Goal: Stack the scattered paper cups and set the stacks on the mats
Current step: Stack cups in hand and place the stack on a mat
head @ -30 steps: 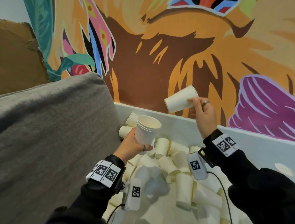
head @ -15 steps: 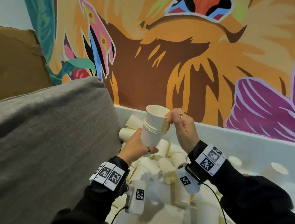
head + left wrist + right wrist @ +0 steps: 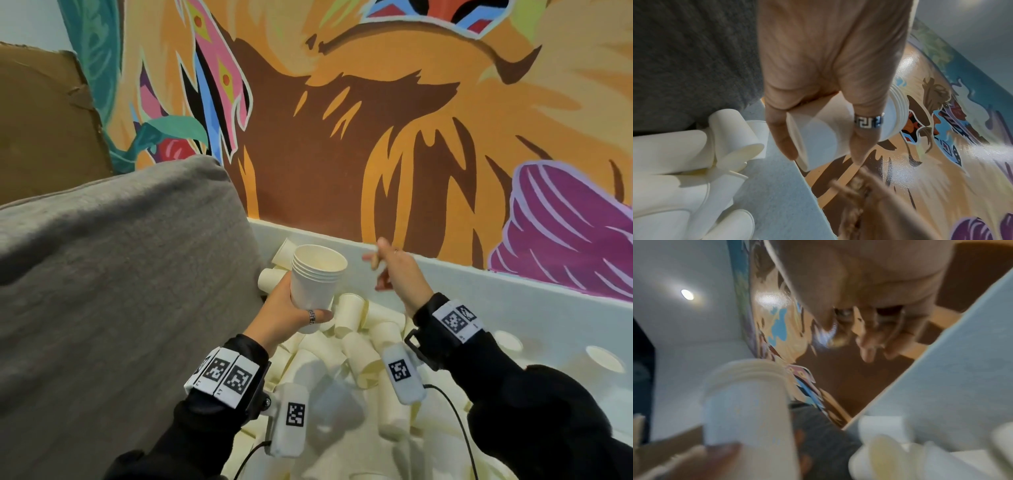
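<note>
My left hand [image 3: 291, 315] grips an upright stack of white paper cups [image 3: 317, 277], held above the pile; its thumb with a patterned ring wraps the stack's lower part [image 3: 818, 139]. Several nested rims show at the stack's top [image 3: 748, 369]. My right hand [image 3: 394, 270] hovers just right of the stack, blurred, fingers loose and holding nothing [image 3: 865, 340]. Many loose paper cups [image 3: 356, 342] lie scattered on their sides on the white table [image 3: 548, 308] below both hands. No mat shows in any view.
A grey cushion [image 3: 113, 291] presses against the pile on the left. A painted mural wall [image 3: 376, 120] rises behind the table's low white back edge. Upright single cups [image 3: 604, 359] stand at the right. Brown cardboard [image 3: 44, 116] leans at the far left.
My right hand brought a single cup over, pushed it into the stack in my left hand, then let go and pulled away to the right. The stack stays in my left hand.
</note>
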`<act>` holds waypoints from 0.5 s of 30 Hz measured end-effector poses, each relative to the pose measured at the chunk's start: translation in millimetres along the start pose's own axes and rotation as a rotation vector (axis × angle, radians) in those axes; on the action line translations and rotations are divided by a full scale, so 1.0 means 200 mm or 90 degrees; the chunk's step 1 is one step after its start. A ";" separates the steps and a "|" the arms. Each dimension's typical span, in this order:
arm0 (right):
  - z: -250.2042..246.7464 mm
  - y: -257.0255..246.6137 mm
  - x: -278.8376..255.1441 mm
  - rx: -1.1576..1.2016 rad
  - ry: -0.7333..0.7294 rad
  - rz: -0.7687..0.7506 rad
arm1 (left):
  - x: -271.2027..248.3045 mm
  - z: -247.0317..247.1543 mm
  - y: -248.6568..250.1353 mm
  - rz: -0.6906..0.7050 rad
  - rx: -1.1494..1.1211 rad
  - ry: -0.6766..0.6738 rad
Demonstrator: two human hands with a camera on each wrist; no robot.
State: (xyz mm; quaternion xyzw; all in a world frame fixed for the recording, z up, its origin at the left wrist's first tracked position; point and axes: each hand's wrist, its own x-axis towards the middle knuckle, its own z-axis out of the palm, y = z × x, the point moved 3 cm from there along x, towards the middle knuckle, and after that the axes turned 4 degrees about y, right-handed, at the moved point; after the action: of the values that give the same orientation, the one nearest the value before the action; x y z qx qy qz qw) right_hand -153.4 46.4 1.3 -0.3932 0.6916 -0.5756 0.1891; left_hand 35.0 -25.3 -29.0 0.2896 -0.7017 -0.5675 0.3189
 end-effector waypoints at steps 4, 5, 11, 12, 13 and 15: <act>0.03 0.32 -0.02 -0.319 -0.258 0.257 | 0.00 -0.05 -0.03 -0.008 -0.009 0.017; 0.04 0.38 -0.04 -0.354 -0.295 0.292 | 0.00 -0.06 -0.04 -0.010 -0.010 0.022; 0.04 0.56 -0.09 -0.373 -0.328 0.395 | 0.01 -0.07 -0.08 -0.026 -0.010 0.022; 0.05 0.58 -0.10 -0.385 -0.335 0.404 | 0.01 -0.07 -0.08 -0.028 -0.011 0.023; 0.06 0.59 -0.11 -0.400 -0.342 0.409 | 0.01 -0.07 -0.08 -0.028 -0.012 0.023; 0.08 0.62 -0.12 -0.422 -0.354 0.406 | 0.01 -0.07 -0.09 -0.029 -0.012 0.023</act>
State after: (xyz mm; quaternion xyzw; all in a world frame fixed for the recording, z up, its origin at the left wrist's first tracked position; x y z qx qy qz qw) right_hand -167.8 57.6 -123.7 -0.3396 0.8453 -0.1147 0.3962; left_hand 44.6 -39.3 -44.2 0.3132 -0.6836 -0.5757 0.3211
